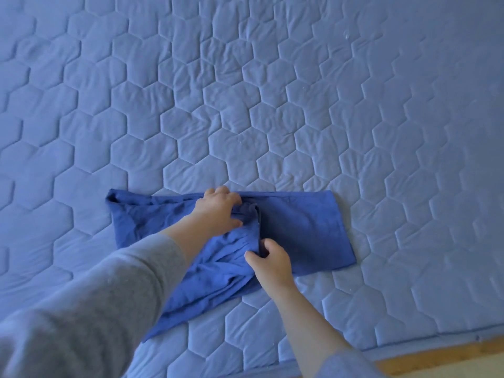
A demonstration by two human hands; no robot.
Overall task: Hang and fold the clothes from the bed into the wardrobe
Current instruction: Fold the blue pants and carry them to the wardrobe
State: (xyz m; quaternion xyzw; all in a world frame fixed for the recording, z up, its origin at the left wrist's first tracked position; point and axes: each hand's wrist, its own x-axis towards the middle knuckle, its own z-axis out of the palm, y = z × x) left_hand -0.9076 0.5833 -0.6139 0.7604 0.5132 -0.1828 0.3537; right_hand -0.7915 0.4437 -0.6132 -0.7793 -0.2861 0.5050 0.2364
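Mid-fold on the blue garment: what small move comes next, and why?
Probably carry the gripped edge rightward over the flat half: left hand and right hand both grip the bunched middle edge of the blue garment, whose right half lies flat.

The quilted bed cover (354,105) is cut off by the top, left and right edges. The grey left sleeve (81,309) is blurred close to the lens and cropped at the lower left corner. The right sleeve (346,366) is cropped at the bottom edge. The fingertips of the left hand (218,208) and the right hand (271,261) are partly buried in folds of the blue garment (300,230), and its near left part is covered by the left forearm. What kind of garment it is cannot be told. The wooden strip (436,356) is clipped at the lower right.
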